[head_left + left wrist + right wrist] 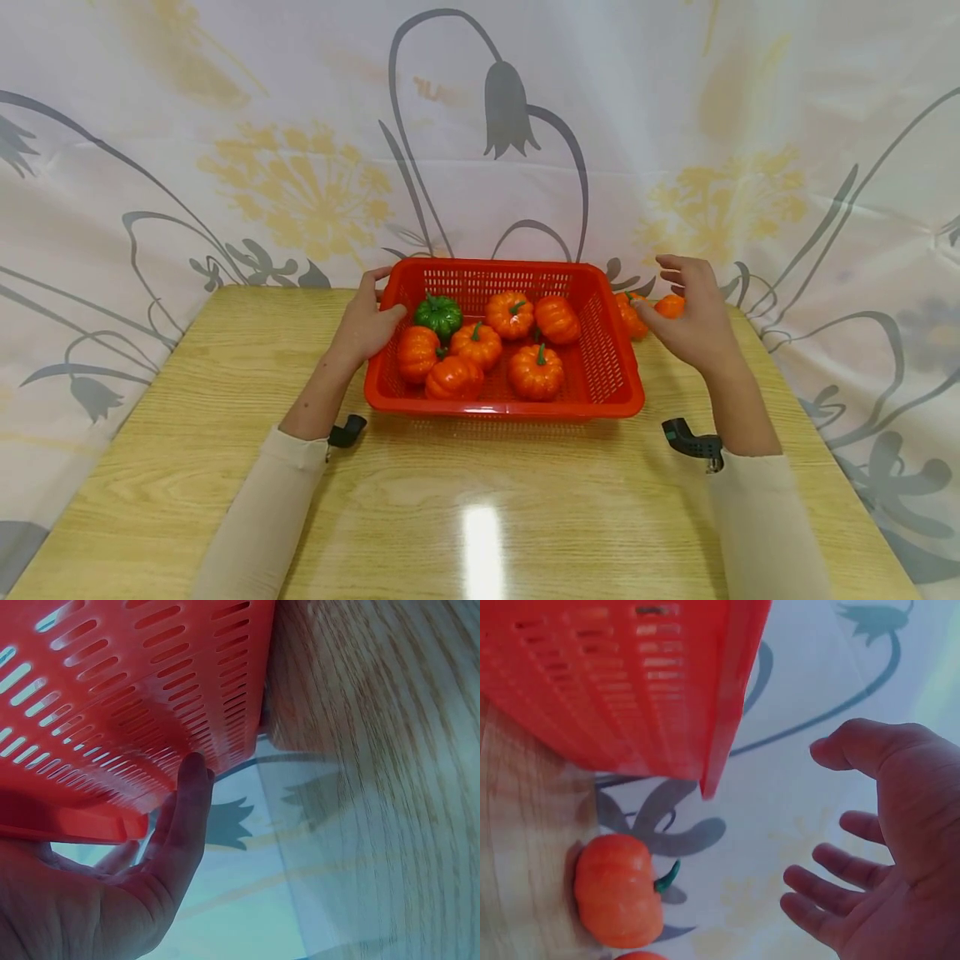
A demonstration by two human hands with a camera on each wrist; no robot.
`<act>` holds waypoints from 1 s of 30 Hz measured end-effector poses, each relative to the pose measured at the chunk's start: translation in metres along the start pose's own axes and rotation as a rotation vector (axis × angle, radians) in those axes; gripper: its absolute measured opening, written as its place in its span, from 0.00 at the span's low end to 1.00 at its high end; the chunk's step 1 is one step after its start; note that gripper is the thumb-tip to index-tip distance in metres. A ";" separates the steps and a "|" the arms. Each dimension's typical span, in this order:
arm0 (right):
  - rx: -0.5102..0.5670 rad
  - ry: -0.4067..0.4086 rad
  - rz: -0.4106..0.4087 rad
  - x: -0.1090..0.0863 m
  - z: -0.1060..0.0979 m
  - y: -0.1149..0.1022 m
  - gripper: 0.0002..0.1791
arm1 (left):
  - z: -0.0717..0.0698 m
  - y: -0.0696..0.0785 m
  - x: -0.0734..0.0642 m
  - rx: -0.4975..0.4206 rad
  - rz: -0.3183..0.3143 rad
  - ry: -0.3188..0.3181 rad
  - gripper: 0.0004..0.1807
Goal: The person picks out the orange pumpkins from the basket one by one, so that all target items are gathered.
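A red plastic basket [504, 409] with slotted walls holds several small orange pumpkins [536, 372] and one green pumpkin [438, 316]. My left hand [369, 323] grips the basket's left rim, thumb over the edge; in the left wrist view its fingers [192, 796] lie along the slotted outer wall. Off the basket's right side, my right hand [696, 317] hovers with spread, loosely bent fingers and nothing in them. Beside it, on the table outside the basket, are two orange pumpkins, one [620, 891] with a green stem and another [670, 306] partly hidden by the hand.
The basket stands toward the back of a light wood-grain table [420, 508]. Behind the table hangs a pale cloth [300, 100] printed with grey and yellow flowers. A dark camera mount sits at each wrist.
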State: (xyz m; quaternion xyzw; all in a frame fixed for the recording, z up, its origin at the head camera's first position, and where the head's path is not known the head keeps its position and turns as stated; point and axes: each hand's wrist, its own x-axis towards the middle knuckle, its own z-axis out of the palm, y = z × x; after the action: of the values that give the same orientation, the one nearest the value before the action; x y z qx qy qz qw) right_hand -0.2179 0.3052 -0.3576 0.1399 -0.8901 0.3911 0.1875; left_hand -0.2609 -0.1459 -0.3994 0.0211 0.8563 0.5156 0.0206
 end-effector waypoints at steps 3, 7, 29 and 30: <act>-0.019 -0.020 -0.043 0.000 0.005 -0.008 0.35 | 0.000 0.000 0.000 -0.002 -0.002 -0.002 0.39; -0.030 -0.061 -0.103 0.000 0.012 -0.019 0.34 | 0.000 0.000 0.000 -0.011 -0.002 -0.003 0.39; -0.113 -0.365 -0.178 -0.010 0.059 -0.051 0.35 | 0.000 0.001 0.000 -0.002 -0.001 -0.001 0.39; -0.113 -0.375 -0.185 -0.011 0.062 -0.052 0.36 | 0.000 0.001 -0.001 0.000 -0.002 0.000 0.39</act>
State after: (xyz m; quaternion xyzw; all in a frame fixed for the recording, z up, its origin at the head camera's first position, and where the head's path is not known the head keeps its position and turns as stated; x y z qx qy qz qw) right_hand -0.2018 0.2262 -0.3678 0.2805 -0.9133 0.2889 0.0611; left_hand -0.2603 -0.1455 -0.3983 0.0205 0.8563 0.5157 0.0212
